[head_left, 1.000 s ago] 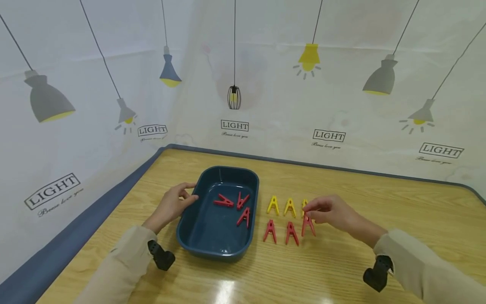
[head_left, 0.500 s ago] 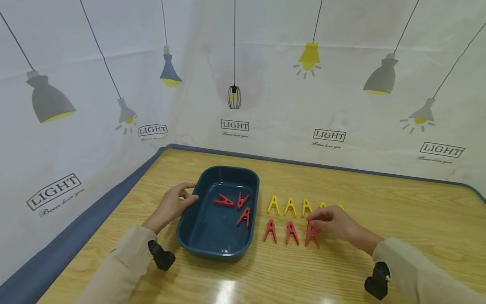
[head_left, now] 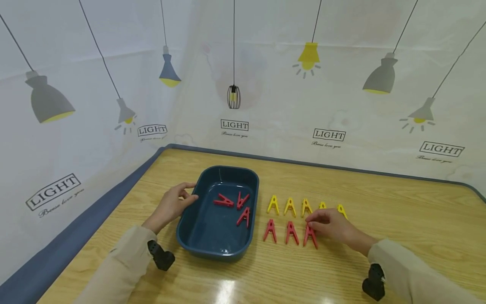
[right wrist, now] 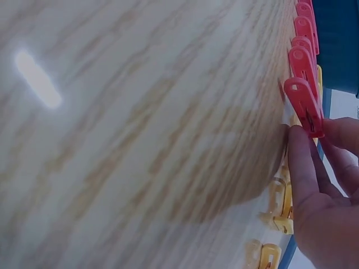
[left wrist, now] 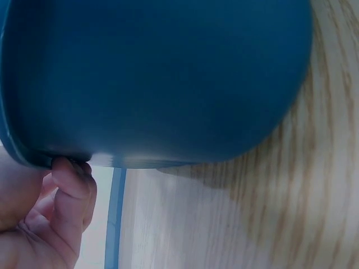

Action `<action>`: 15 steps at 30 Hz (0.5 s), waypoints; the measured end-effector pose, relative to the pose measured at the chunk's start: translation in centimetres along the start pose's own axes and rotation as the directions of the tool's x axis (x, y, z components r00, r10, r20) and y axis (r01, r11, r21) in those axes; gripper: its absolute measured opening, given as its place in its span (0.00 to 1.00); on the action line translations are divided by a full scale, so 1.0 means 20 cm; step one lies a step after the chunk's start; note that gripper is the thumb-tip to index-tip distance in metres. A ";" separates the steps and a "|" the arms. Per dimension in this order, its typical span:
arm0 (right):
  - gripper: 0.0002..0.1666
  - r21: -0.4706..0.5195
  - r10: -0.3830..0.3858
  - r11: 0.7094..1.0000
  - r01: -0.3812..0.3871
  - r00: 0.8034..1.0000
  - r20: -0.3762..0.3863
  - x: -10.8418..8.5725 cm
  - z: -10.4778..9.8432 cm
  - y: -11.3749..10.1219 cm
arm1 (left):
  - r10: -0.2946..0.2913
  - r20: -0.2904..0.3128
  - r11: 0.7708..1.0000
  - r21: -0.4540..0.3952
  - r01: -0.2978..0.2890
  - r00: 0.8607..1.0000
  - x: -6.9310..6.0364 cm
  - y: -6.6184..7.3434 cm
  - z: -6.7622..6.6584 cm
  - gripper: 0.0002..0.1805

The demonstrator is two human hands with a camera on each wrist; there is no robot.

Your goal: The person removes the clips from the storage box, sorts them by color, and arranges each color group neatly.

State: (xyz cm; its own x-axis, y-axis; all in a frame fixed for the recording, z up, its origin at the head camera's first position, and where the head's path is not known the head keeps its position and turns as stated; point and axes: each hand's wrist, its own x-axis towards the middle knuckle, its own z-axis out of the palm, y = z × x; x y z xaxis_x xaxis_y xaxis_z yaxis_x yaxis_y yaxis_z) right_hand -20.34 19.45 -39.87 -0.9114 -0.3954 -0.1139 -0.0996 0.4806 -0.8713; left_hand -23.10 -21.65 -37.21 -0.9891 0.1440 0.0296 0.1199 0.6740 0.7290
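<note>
Red clip [head_left: 310, 232] joined edge of row [head_left: 291, 230].

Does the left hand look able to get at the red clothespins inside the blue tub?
Probably yes: the left hand grips the blue tub at its rim and nothing covers the red clothespins inside, though it must likely let go first.
</note>
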 end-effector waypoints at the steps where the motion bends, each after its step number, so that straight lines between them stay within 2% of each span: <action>1: 0.13 -0.009 -0.002 1.000 0.002 1.000 -0.005 0.00 0.00 0.00 | 0.001 0.000 1.000 0.000 -0.001 1.000 0.00 0.00 0.00 0.23; 15: 0.14 -0.020 -0.016 1.000 0.016 1.000 -0.013 0.00 0.00 0.03 | 0.008 0.000 1.000 -0.001 -0.008 1.000 0.00 0.00 0.00 0.23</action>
State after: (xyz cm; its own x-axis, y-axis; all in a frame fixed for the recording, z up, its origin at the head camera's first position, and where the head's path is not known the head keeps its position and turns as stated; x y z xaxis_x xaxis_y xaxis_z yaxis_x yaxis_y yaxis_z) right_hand -20.44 19.61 -40.40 -0.9146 -0.3934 -0.0935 -0.1223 0.4896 -0.8633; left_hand -23.11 -21.65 -37.32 -0.9882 0.1493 0.0350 0.1274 0.6723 0.7293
